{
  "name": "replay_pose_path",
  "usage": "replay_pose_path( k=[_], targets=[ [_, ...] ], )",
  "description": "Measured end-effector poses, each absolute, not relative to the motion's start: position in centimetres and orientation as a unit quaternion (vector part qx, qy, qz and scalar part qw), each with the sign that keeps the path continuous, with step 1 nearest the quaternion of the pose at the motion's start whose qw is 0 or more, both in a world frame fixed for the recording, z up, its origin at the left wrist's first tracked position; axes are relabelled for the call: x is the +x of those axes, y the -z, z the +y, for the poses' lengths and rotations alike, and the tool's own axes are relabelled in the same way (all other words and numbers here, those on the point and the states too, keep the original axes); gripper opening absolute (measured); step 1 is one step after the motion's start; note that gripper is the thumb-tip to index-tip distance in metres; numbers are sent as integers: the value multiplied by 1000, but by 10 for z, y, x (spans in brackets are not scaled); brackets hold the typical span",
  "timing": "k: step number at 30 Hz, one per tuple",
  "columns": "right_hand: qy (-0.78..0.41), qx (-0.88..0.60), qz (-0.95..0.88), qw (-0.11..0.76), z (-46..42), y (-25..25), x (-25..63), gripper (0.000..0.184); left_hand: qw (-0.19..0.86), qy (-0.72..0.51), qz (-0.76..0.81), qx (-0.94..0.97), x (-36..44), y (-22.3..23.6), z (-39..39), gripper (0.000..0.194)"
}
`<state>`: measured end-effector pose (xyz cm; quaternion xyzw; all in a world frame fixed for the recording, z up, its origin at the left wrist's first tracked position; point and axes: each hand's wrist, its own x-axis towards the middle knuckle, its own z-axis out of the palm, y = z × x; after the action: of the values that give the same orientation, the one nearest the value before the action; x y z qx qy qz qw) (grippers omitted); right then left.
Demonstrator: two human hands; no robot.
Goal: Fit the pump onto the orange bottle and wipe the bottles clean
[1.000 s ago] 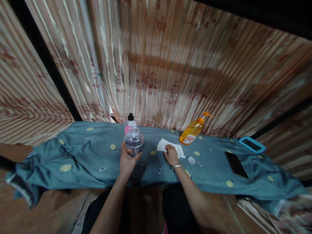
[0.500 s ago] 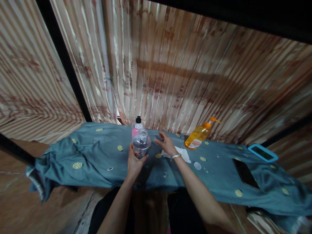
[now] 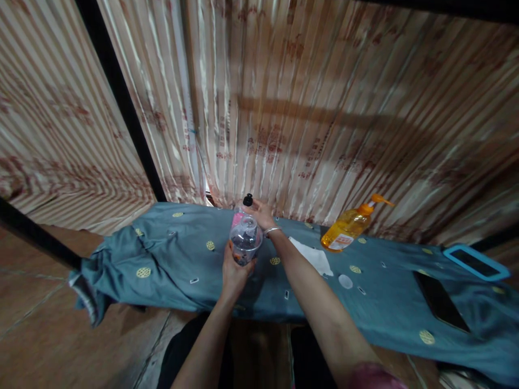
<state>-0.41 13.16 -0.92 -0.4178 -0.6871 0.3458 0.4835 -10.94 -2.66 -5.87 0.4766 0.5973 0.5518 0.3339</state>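
My left hand (image 3: 237, 270) is wrapped round a clear plastic cup (image 3: 243, 254) with a domed lid (image 3: 247, 229), low over the cloth. Just behind the cup stands a clear bottle with a pink label (image 3: 237, 217) and a black cap (image 3: 247, 200). My right hand (image 3: 261, 213) reaches past the cup, its fingers closed about the upper part of that bottle, just under the cap. The cup hides the bottle's lower part. A bracelet (image 3: 272, 230) circles my right wrist.
A blue-green patterned cloth (image 3: 178, 254) covers the narrow surface. To the right lie a white tissue (image 3: 312, 256), a small white disc (image 3: 345, 281), a black phone (image 3: 440, 300) and a blue-framed device (image 3: 476, 263). An orange pump bottle (image 3: 346, 229) stands near the striped curtain (image 3: 275, 119).
My right hand has moved left and away from me, from above the tissue to the black-capped bottle. My left hand keeps hold of the cup. The whole view has shifted slightly.
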Motion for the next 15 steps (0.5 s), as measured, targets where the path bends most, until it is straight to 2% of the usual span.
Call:
replay_pose_path(
  k=[8,15],
  targets=[
    [-255,-458,-640,563,62,-4,89,29,312,-563,606,467,-107,58,-24,75],
    [-253,-475,-633,557,-7,9,118,34,318,-554,610,469,-102,50,-16,70]
  ],
)
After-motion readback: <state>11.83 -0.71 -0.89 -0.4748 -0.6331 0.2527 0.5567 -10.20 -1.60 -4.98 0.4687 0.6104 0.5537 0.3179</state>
